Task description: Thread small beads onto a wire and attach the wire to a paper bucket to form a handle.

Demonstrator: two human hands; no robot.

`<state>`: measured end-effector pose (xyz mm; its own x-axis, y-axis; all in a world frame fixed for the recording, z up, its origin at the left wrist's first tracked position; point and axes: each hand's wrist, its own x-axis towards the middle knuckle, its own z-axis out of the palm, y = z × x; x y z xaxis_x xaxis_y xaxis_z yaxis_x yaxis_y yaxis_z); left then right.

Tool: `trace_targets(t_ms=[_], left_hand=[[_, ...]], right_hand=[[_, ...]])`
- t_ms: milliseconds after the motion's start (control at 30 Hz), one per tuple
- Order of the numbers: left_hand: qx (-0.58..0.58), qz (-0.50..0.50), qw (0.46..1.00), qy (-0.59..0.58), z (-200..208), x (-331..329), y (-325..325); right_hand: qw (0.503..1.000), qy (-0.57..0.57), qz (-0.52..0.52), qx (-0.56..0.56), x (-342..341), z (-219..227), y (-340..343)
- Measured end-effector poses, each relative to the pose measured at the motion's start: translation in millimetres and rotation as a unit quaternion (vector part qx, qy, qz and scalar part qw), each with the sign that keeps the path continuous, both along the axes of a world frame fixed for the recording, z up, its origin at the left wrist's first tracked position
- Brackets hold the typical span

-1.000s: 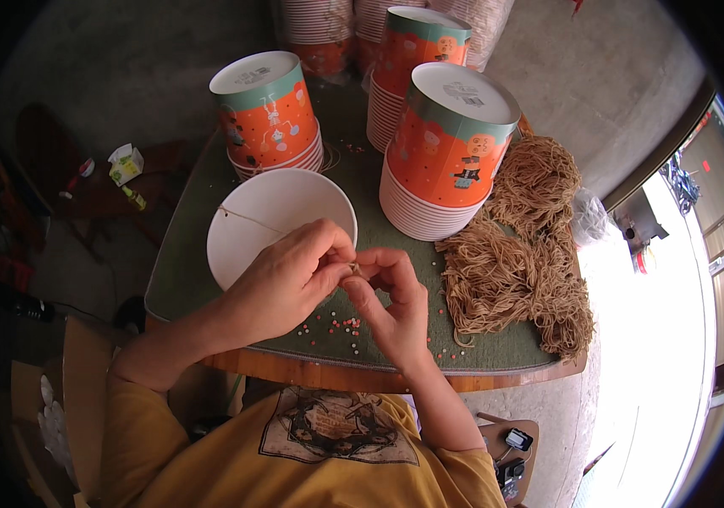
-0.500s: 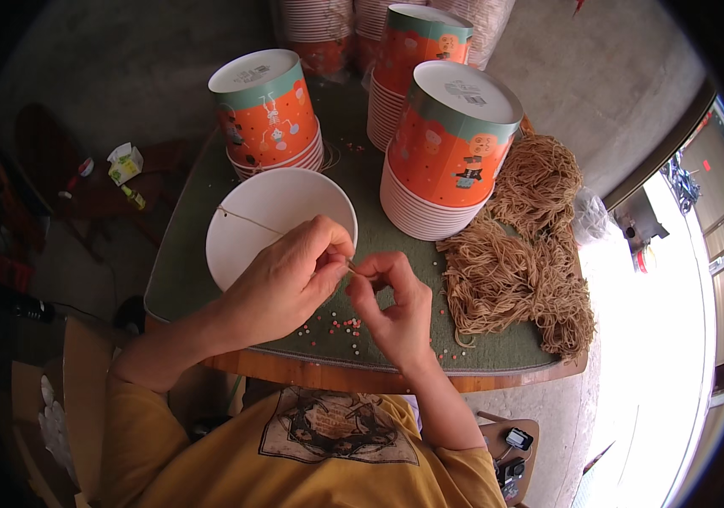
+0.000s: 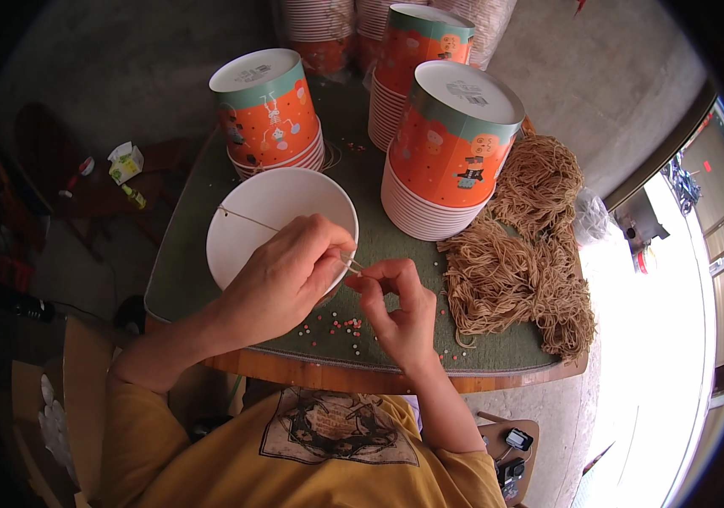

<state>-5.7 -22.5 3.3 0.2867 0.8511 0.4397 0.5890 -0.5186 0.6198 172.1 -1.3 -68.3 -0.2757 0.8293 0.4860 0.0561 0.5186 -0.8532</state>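
Note:
A white paper bucket (image 3: 319, 193) sits with its open mouth toward me on the green-covered table (image 3: 180, 279). Tan cord (image 3: 247, 218) runs from a hole near its left rim, across the mouth, to my left hand (image 3: 281, 273). That hand pinches the cord between thumb and bent fingers in front of the bucket. Just right of it, my right hand (image 3: 401, 322) grips the cord between thumb and forefinger. Two short strands show in the small gap between the hands. The bucket's lower right side is hidden behind my left hand.
Upside-down stacks of orange and green buckets stand at the left (image 3: 269, 127), right (image 3: 446, 152) and back (image 3: 385, 76). Loose tan cord bundles (image 3: 497, 279) cover the table's right side. Small red and white dots (image 3: 353, 326) lie near the front edge. A cardboard box (image 3: 87, 398) stands lower left.
My right hand has shifted slightly right and down, so the fingertips are further apart and more of the cord strands shows between them. The bucket has barely moved.

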Motion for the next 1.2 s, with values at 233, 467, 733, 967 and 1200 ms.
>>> trace_targets(t_ms=[233, 467, 733, 967, 1200], left_hand=[[0.145, 0.015, 0.965, 0.219, 4.1, 0.6, -4.5], [0.158, 0.019, 0.956, 0.247, 6.9, -7.9, -5.8], [0.226, 0.034, 0.923, 0.31, -13.4, -32.3, -39.1], [0.207, 0.232, 0.922, 0.23, -31.2, -48.9, -58.0], [-0.072, 0.202, 0.952, -0.217, -64.5, -12.1, -79.8]], right_hand=[[1.0, -0.027, -0.004, 0.014, -2.3, -1.9, -3.8], [0.998, -0.047, 0.015, 0.04, -10.3, -0.2, -14.7], [0.997, -0.017, 0.039, 0.068, -9.3, 3.8, -27.3], [0.985, -0.076, 0.038, 0.15, -22.9, 4.4, -42.5], [0.991, -0.059, 0.039, 0.109, -36.4, -4.5, -42.3]])
